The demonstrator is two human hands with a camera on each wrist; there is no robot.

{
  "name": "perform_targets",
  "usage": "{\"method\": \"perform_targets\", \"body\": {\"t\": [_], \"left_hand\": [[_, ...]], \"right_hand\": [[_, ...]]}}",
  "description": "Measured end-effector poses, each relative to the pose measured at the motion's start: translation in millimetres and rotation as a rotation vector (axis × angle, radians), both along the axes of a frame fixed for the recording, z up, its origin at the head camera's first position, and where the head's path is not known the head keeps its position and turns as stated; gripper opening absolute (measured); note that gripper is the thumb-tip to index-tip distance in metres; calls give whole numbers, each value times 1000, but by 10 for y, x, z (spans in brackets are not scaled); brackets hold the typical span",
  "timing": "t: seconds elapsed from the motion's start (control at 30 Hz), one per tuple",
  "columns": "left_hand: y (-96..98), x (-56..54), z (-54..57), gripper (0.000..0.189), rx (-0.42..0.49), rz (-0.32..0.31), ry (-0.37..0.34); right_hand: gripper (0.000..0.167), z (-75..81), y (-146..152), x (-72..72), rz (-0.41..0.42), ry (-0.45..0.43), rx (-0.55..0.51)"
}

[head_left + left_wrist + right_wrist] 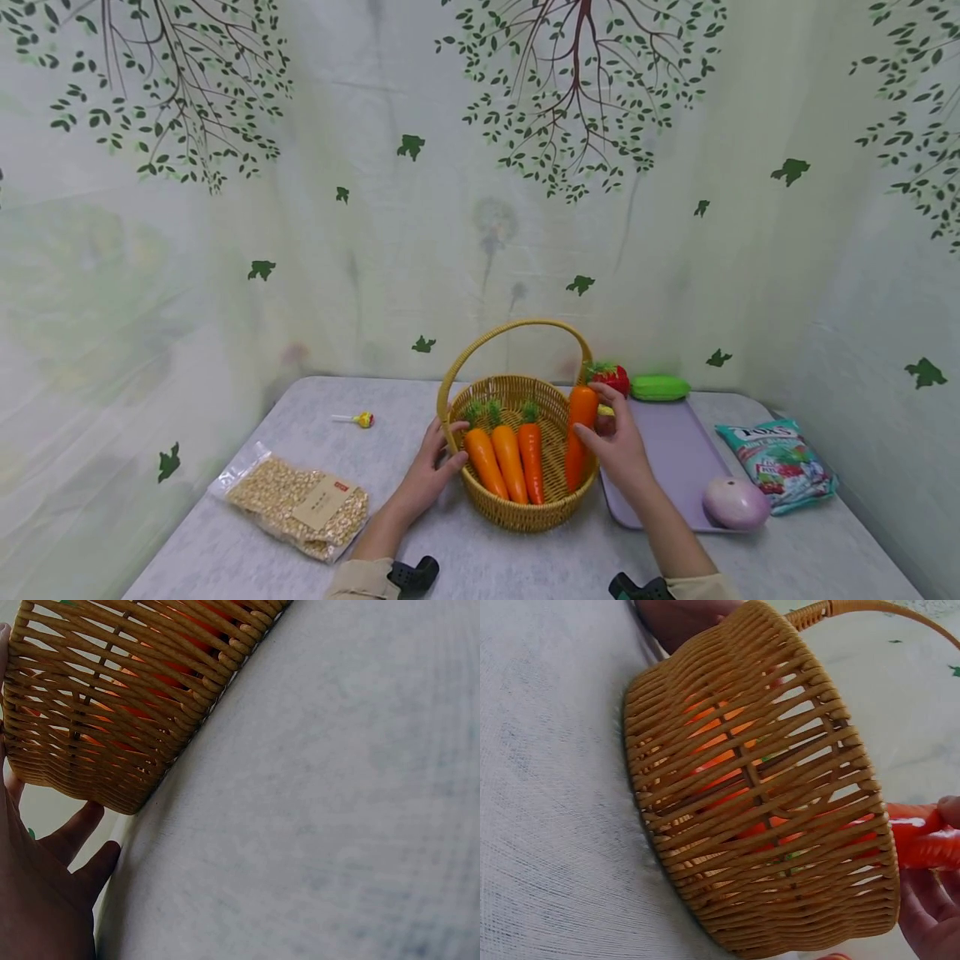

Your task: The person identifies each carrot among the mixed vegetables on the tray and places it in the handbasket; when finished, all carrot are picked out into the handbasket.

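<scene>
A woven basket (525,518) with a tall arched handle stands on the table, and three orange carrots (510,462) with green tops lean side by side inside it. At the basket's left rim, by the foot of the handle, my left hand (431,471) holds on with thumb and forefinger; its lower fingers (79,832) spread beside the weave. My right hand (624,446) grips another carrot (582,408) between thumb and fingers at the right rim. That carrot's lower part reaches down into the basket, and its glossy upper end (915,825) sticks out over the rim.
Right of the basket lies a lilac tray (675,450) with a purple onion (737,502) on its near corner. A strawberry (611,377), a green vegetable (660,387) and a teal snack bag (780,467) lie around it. On the left are a lollipop (363,419) and a bag of grains (296,504).
</scene>
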State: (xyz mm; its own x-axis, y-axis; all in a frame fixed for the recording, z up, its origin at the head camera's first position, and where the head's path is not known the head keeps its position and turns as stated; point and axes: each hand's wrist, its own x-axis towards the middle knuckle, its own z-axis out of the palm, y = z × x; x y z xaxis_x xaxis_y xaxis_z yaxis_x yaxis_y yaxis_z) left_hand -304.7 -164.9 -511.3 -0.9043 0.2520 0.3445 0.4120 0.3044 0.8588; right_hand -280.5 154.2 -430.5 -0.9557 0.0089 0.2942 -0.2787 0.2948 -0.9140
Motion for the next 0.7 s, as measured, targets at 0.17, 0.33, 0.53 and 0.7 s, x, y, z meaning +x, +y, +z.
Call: {"method": "perform_targets", "body": {"t": [0.17, 0.33, 0.53, 0.7], "left_hand": [[5, -15, -1, 45, 8, 3, 0], [-4, -14, -13, 45, 0, 0, -4], [-3, -14, -17, 45, -9, -4, -4], [3, 1, 13, 45, -8, -1, -9]], "right_hand": [[61, -37, -36, -21, -1, -2, 101], [61, -78, -57, -48, 15, 38, 172], [59, -111, -90, -101, 26, 68, 290], [58, -88, -147, -119, 25, 105, 415]]}}
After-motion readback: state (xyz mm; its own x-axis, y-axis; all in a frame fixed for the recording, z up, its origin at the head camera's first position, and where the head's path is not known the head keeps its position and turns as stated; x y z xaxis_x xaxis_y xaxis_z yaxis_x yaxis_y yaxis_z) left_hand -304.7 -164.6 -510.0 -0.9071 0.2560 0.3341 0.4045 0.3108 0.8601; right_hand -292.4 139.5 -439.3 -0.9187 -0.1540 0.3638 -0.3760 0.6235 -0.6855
